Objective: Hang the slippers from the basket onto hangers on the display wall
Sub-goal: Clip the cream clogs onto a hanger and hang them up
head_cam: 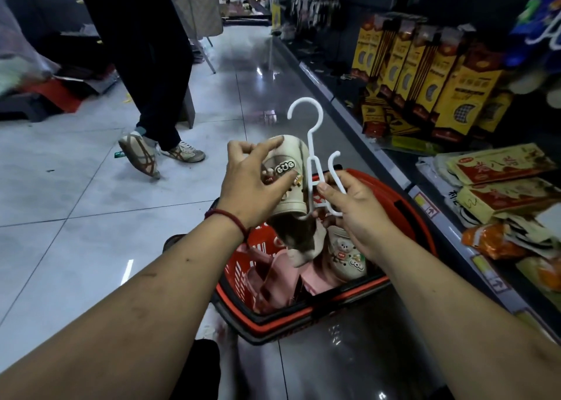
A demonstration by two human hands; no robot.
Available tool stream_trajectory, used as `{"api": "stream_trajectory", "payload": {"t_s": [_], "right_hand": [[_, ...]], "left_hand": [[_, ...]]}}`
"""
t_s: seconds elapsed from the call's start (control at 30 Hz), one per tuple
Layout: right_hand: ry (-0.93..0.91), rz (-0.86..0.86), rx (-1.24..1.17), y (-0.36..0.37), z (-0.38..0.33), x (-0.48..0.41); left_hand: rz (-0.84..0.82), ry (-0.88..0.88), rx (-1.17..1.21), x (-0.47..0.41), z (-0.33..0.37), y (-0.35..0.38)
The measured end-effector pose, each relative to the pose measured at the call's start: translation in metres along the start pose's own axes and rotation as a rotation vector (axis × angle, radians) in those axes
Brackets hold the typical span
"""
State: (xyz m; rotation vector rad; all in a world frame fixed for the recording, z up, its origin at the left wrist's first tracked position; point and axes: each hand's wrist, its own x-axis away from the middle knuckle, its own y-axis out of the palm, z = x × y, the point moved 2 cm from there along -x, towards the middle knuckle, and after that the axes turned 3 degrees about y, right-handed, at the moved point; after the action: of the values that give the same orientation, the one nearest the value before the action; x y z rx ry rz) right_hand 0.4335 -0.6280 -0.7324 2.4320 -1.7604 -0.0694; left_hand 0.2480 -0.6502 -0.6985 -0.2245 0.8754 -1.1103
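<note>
My left hand [252, 184] is curled over the strap end of a cream slipper [283, 153], thumb and fingers wrapped round it, toe end pointing down toward the basket. My right hand [355, 211] pinches the white hanger [311, 156] low on its prongs, hook upright. Slipper and hanger touch, just above the far end of the red basket [303, 319].

To do this step well, I judge that I should hold the hanger steady and move the slipper instead. I'd feed the left prong under the strap until it seats, then leave the right prong free for the mate. That matching cream slipper [346, 254] lies in the basket just beneath my right hand, beside pink slippers [273, 278].

Whether the prong has already entered the slipper I cannot tell, because my left palm and the slipper's body cover that joint. The hanger's lower end is hidden behind my right fingers. The basket's near corner sits under my forearms. At the far right edge, something blue [540, 20] hangs with white hooks, possibly the display wall, but it is blurred and cut off.
</note>
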Motion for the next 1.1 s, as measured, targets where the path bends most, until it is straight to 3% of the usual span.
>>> {"api": "stream_trajectory", "payload": {"t_s": [0.13,0.6,0.73,0.83,0.93,1.1], "right_hand": [[-0.013,-0.014,0.05,0.005,0.007,-0.002],[0.077,0.029,0.086,0.011,0.031,-0.029],[0.178,0.196,0.046,-0.006,0.036,-0.044],[0.194,0.291,0.435,-0.024,0.058,-0.051],[0.217,0.192,0.85,-0.029,0.083,-0.054],[0.332,0.172,1.107,-0.017,0.096,-0.059]], "left_hand": [[0.008,0.094,-0.096,-0.004,0.002,0.007],[-0.209,-0.043,-0.342,-0.018,-0.022,0.018],[-0.191,0.0,-0.517,-0.023,-0.036,0.007],[-0.201,0.095,-0.638,-0.023,-0.044,0.002],[-0.221,0.082,-0.691,-0.021,-0.052,0.001],[-0.267,0.074,-0.747,-0.019,-0.063,0.004]]}}
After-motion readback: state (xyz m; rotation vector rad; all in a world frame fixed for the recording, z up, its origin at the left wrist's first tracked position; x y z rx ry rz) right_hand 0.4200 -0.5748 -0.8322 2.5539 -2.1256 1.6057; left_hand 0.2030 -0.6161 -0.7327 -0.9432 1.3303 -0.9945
